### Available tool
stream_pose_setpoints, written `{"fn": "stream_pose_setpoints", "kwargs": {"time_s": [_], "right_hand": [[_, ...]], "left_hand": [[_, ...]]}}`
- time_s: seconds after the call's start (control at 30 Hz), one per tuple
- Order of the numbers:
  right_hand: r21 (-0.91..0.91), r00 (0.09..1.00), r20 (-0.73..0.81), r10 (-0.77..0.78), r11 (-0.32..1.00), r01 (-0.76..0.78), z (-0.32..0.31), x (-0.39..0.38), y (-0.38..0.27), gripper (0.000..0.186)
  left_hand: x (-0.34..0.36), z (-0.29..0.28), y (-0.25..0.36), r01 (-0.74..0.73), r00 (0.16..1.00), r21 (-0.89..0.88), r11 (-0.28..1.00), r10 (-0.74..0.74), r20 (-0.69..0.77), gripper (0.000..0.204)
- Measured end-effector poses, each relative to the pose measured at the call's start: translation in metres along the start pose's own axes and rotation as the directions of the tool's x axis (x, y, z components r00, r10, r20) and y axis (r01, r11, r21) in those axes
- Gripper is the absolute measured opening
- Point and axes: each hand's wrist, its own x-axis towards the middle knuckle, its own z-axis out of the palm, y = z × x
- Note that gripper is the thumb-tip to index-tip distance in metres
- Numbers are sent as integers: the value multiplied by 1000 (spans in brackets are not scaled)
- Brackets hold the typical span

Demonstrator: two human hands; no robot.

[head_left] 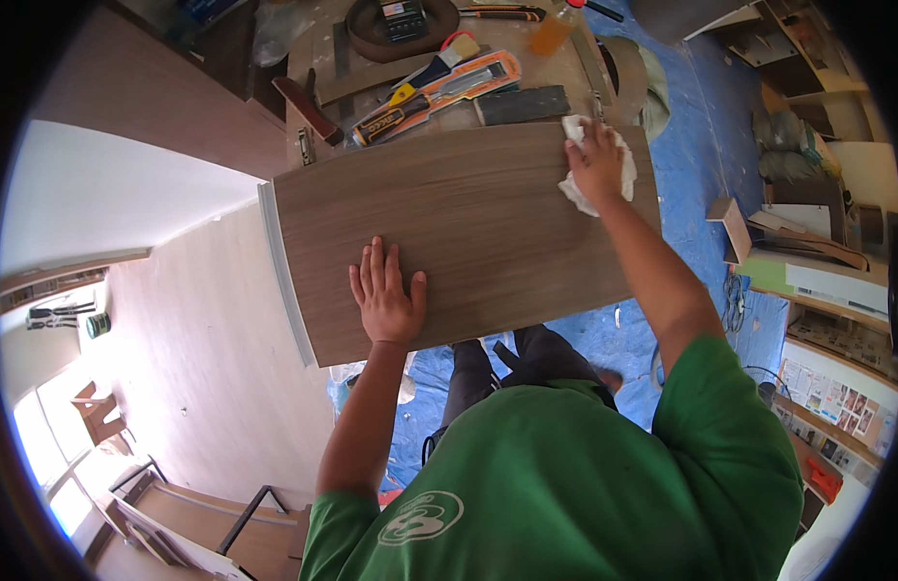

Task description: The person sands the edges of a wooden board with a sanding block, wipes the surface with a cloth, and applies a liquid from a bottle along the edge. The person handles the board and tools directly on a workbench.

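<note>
A brown wood-grain board (468,290) with a pale strip along its left edge lies across the work surface in front of me. My left hand (383,295) rests flat on the board's lower left part, fingers spread, holding nothing. At the upper right end, my right hand (596,169) presses a crumpled white cloth (619,186) against the board. Just beyond the board's far edge are a dark rectangular block (520,106), a chisel (483,77) in orange packaging, a paintbrush (459,56) and a reddish-brown tool (306,108).
Behind these sit a coiled brown band (401,21) and an orange bottle (556,29). Blue sheeting (701,194) covers the floor below. Stacked boards (807,247) line the right side; a pale panel (207,368) and a black-framed piece (207,523) are at left.
</note>
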Motion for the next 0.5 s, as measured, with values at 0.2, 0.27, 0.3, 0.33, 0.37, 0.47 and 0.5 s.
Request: {"fn": "stream_pose_setpoints", "kwargs": {"time_s": [0.2,0.27,0.3,0.33,0.37,0.47,0.5], "right_hand": [[75,968,63,-245,968,240,-3,-29,-160,59],[117,949,101,-299,951,287,-10,-31,-203,59],[131,941,110,-320,943,305,-12,-31,-218,59],[145,933,118,-341,935,323,-12,-31,-232,59],[160,923,127,-362,926,341,-12,-32,-246,59],[209,901,12,-434,882,422,1,-44,-286,59],[224,884,0,-468,861,456,3,-47,-299,59]], "left_hand": [[1,2,-2,-9,1000,0,1000,9,5,61],[-1,0,-4,-1,1000,-1,1000,1,10,61],[-1,0,-3,-2,1000,-2,1000,2,9,61],[-1,0,-3,-2,1000,-2,1000,2,9,61],[-1,0,-2,-1,1000,-2,1000,1,9,61],[0,1,-2,-5,1000,-2,1000,6,13,61],[-1,1,-4,-5,1000,-9,1000,5,8,61]]}}
